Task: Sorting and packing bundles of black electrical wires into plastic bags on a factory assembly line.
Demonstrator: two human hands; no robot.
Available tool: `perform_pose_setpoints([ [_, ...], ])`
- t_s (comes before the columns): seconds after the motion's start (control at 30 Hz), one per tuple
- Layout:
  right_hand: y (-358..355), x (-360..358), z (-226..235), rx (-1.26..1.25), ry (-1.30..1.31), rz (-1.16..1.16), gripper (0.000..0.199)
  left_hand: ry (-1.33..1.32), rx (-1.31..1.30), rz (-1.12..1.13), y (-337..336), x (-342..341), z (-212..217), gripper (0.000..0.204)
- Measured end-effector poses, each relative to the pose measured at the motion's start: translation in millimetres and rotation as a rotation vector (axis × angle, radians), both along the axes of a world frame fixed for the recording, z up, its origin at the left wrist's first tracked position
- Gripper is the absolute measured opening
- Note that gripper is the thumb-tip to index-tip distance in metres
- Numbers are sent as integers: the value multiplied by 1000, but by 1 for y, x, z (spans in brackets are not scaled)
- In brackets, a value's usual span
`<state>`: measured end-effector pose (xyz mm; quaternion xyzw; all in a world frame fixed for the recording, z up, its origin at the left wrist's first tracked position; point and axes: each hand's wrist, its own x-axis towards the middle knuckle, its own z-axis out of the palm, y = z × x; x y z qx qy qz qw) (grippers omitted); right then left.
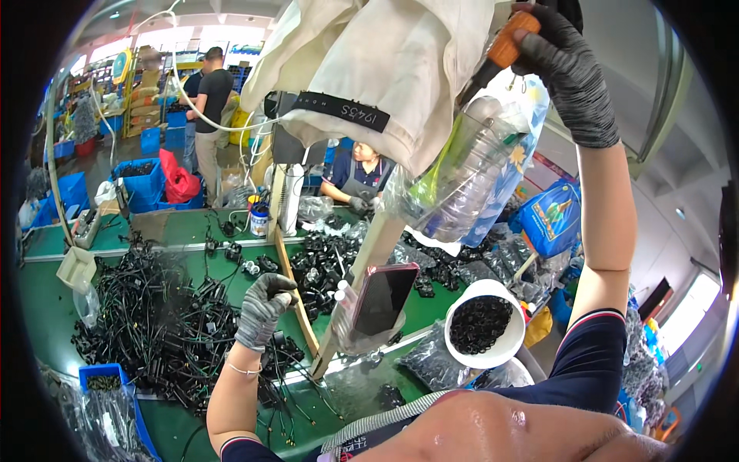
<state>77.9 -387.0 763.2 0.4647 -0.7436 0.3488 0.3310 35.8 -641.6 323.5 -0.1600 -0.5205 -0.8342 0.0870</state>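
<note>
My right hand (pixel 570 73), in a grey striped glove with bare fingertips, is raised at the upper right. It is closed round the orange-brown handle (pixel 514 38) of a tool with a dark lower part; its working end is hidden behind a white cloth. My left hand (pixel 263 312), gloved the same way, hovers over the green table. Its fingers are curled in toward the thumb; whatever they may hold is too small to make out. Beside and below it spreads a tangled heap of black cables (pixel 177 316) with small connectors. More small black parts (pixel 323 262) lie beyond a wooden strip.
A wooden post (pixel 369 254) carries a phone (pixel 381 300) in a clear holder. White cloth (pixel 369 69) and plastic bags (pixel 469 169) hang above. A white bucket (pixel 459 348) holds black rings. Another person (pixel 358 177) sits across the table; others stand behind.
</note>
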Motion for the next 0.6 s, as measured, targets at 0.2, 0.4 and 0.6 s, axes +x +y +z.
perform_pose_setpoints([
  [0.2, 14, 4, 16, -115, 36, -12, 46, -30, -12, 31, -14, -2, 1, 19],
  [0.4, 30, 11, 32, -178, 112, 100, 47, -35, -35, 26, -17, -5, -2, 16],
  [0.6, 14, 5, 19, -37, -17, 11, 47, -56, -12, 21, -21, -3, -1, 17],
])
